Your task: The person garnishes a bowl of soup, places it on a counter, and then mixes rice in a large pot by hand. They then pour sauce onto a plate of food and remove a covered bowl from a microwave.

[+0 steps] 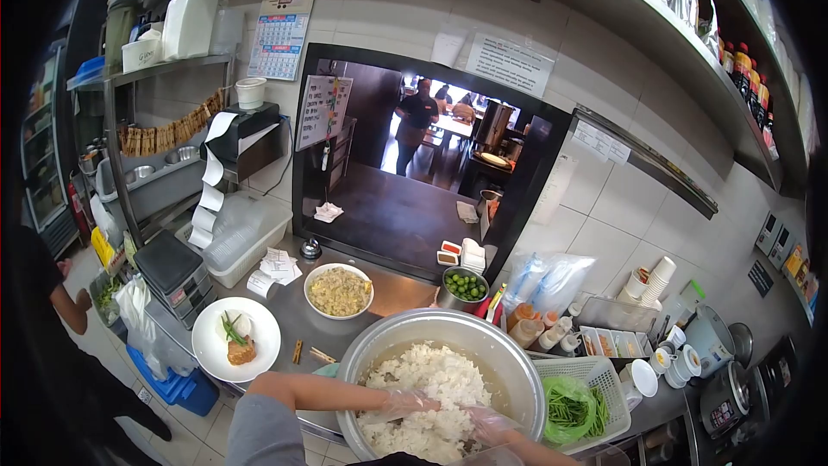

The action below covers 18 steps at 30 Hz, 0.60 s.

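Observation:
A big steel bowl (pixel 509 352) of white cooked rice (pixel 427 380) stands on the counter in front of me. Both my hands wear thin clear plastic gloves and reach into it. My left hand (pixel 404 404) lies on the rice at the near left, fingers spread into the grains. My right hand (pixel 490 425) presses into the rice at the near right, fingers partly sunk in the grains. I cannot tell whether either hand has closed on any rice.
A white bowl of fried rice (pixel 339 291) and a white plate (pixel 236 338) with rice, greens and a fried piece sit left of the steel bowl. A metal tub of limes (pixel 465 286), sauce bottles (pixel 542 328) and a white basket of greens (pixel 576 404) stand right. Another person (pixel 43 319) stands far left.

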{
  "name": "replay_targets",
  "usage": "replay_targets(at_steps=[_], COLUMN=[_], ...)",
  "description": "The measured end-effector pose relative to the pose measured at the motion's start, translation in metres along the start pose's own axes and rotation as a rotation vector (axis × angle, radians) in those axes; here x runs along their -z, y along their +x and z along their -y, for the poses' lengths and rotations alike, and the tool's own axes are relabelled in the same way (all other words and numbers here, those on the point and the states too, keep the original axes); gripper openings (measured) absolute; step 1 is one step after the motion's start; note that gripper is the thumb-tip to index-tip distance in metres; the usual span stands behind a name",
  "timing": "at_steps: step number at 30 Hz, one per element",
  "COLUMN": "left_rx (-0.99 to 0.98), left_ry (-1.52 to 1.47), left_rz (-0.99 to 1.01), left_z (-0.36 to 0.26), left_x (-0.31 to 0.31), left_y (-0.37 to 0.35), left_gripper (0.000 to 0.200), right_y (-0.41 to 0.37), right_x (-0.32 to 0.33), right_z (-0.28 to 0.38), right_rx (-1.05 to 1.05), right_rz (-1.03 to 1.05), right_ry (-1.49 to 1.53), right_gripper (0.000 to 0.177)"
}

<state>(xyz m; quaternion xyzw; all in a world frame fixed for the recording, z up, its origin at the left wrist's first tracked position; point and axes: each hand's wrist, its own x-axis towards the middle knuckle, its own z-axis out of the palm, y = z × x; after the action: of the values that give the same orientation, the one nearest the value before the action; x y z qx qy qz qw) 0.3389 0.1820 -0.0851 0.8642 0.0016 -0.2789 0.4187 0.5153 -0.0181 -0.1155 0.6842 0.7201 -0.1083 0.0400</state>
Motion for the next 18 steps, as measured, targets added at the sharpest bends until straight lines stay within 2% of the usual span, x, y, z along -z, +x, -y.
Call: replay_targets(at_steps=[1,5,7,9,10,11,13,16,18], left_rx=[0.042,-0.072,-0.079,0.049,0.062,0.066,-0.162,-0.062,-0.017], left_ry=[-0.046,0.027,0.305,0.816,0.814,0.747,-0.154,-0.254,-0.324], left_rz=[-0.027,-0.312,-0.492,-0.645,-0.668,-0.680,-0.524,-0.686,-0.695], left_z=[-0.008,0.014,0.026,0.031,0.034,0.034,0.031,0.021,-0.013], left_x=[0.002,-0.004,-0.010,-0.015,-0.017,-0.017,-0.010,-0.015,-0.004], left_y=[-0.004,0.026,0.044,0.054,0.058,0.058,0.063,0.075,0.044], left_gripper=[0.046,0.047,0.048,0.049,0.049,0.050,0.054,0.064,0.066], right_y=[-0.001,0.000,0.010,0.019,0.020,0.020,0.016,0.012,0.016], right_x=[0.019,0.043,0.035,0.027,0.027,0.027,0.031,0.031,0.019], right_z=[0.011,0.030,0.034,0.036,0.036,0.037,0.038,0.037,0.029], right_rx=[-0.167,-0.562,-0.614,-0.624,-0.616,-0.606,-0.582,-0.563,-0.559], right_rz=[0.066,-0.017,-0.146,-0.245,-0.264,-0.272,-0.267,-0.257,-0.270], right_ry=[0.470,1.280,1.558,1.721,1.770,1.805,1.859,1.896,1.884], right_gripper=[0.036,0.041,0.038,0.036,0.035,0.033,0.031,0.028,0.026])
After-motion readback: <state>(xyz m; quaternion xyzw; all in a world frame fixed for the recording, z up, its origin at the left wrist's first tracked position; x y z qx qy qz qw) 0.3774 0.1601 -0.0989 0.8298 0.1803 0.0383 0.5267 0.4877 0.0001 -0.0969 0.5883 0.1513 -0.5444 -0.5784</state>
